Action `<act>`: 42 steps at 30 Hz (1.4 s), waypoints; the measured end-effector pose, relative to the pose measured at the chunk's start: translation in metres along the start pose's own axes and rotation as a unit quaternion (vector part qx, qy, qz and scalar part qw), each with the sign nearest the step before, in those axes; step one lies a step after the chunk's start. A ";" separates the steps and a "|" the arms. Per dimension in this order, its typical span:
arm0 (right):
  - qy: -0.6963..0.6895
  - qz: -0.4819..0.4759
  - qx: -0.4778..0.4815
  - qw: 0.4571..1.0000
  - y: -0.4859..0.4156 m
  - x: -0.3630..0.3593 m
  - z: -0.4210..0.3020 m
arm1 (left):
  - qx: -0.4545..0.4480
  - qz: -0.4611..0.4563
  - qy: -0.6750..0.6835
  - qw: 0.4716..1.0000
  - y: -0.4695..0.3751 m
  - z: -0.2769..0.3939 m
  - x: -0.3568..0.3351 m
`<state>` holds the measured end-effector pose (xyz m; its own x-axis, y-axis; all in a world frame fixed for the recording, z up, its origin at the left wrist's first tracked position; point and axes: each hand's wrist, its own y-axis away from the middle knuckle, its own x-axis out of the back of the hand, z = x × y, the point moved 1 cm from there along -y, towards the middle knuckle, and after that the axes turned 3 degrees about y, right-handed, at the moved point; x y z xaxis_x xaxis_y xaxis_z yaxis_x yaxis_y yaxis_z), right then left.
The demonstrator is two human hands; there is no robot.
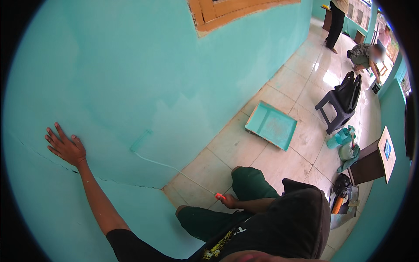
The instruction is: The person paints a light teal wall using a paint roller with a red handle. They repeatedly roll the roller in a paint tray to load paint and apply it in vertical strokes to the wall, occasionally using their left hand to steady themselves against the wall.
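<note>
With its fingers spread, my left hand point(67, 148) lies against the turquoise wall point(108, 82), just above a thin crack. My right hand point(229, 200) grips the red handle of a paint roller point(141, 140), whose turquoise-coated roller head is at the wall to the right of my left hand. A long thin rod joins handle and head. On the tiled floor beyond my knees sits a paint tray point(271, 125) coated with turquoise paint.
A wooden window frame point(209, 19) is above. At right are a plastic stool point(337, 111) with a black bag point(349, 91), paint containers point(334, 140) and a small table point(366, 165). Farther back, a person point(361, 54) crouches near a bucket point(375, 86); another person point(336, 26) stands.
</note>
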<state>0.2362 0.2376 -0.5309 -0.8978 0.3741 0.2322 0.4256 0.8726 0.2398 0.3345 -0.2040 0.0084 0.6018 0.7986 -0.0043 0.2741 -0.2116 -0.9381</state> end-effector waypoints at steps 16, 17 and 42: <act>-0.076 0.002 0.097 0.992 -0.025 -0.027 -0.002 | 0.039 -0.030 0.041 0.998 0.006 0.003 -0.015; -0.074 -0.016 0.056 0.996 -0.010 -0.027 0.023 | 0.045 -0.031 0.034 0.998 0.009 -0.002 -0.012; -0.153 -0.031 0.139 0.978 -0.074 -0.062 -0.046 | 0.025 -0.022 0.037 0.999 0.013 -0.005 -0.008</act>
<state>0.2654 0.1359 -0.5192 -0.9309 0.3569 -0.0773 0.3601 0.9324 -0.0319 0.3366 -0.2161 -0.0021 0.6446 0.7621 0.0608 0.2640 -0.1472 -0.9532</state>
